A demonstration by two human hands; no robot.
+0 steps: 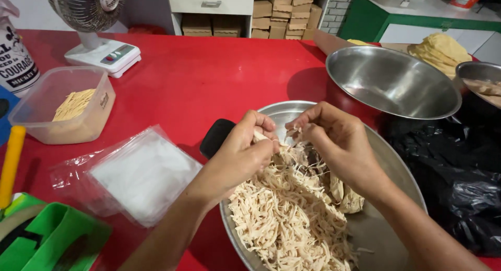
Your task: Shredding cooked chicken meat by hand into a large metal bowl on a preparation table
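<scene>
Tray (pixel 396 161) rim beyond bottom edge

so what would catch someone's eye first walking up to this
Two bare hands, left hand and right hand, pull apart pale shredded meat over a wide metal pan at the near edge of the bright red table. Behind it to the right sits an empty steel bowl.
</scene>
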